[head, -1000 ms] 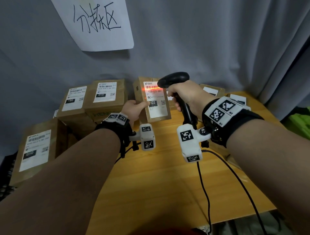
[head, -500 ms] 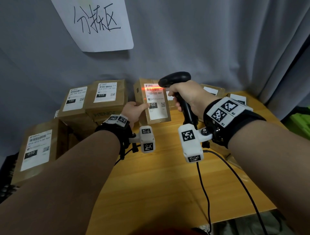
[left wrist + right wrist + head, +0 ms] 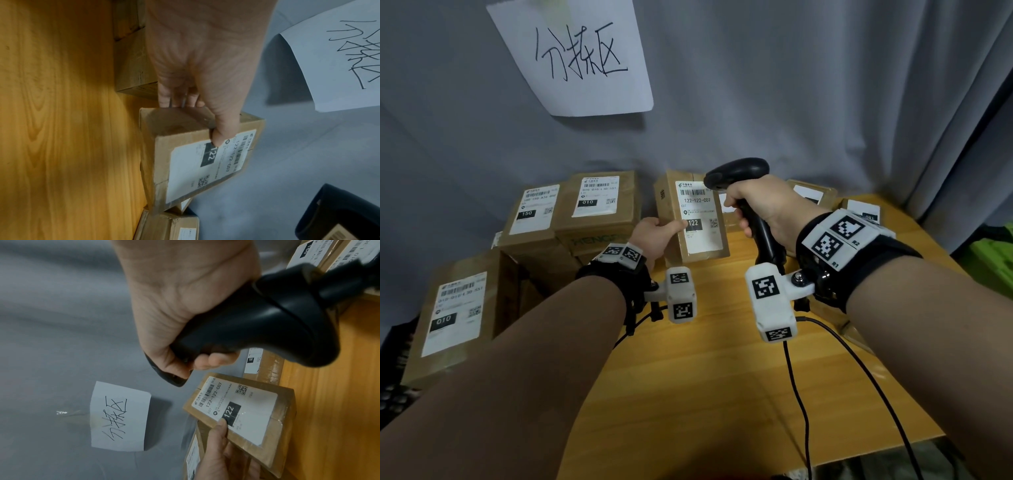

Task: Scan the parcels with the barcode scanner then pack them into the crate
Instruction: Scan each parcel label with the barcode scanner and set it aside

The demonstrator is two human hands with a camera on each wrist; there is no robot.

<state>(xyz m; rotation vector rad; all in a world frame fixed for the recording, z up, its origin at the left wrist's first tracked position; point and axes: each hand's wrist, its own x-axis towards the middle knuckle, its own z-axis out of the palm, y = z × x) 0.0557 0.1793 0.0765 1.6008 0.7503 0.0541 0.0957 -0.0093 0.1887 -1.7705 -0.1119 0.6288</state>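
Note:
A small brown parcel (image 3: 693,219) with a white label marked 122 stands tilted on the wooden table (image 3: 722,394). My left hand (image 3: 657,236) grips its left side, thumb on the label; the parcel (image 3: 205,159) and the left hand (image 3: 201,73) fill the left wrist view. My right hand (image 3: 760,205) holds the black barcode scanner (image 3: 739,171) by its handle, its head pointed at the label's barcode. In the right wrist view the scanner (image 3: 257,321) sits just above the parcel (image 3: 246,410). No red light shows on the label.
Several more labelled parcels are stacked at the left (image 3: 599,202) and one stands nearer at the far left (image 3: 458,315); others lie behind the right hand (image 3: 859,210). The scanner cable (image 3: 801,394) trails over the table's front edge. A grey curtain with a paper sign (image 3: 578,54) hangs behind.
The red scan line on the parcel's barcode, lit in both earlier frames, is now off. Both hands and the parcel stay almost where they were.

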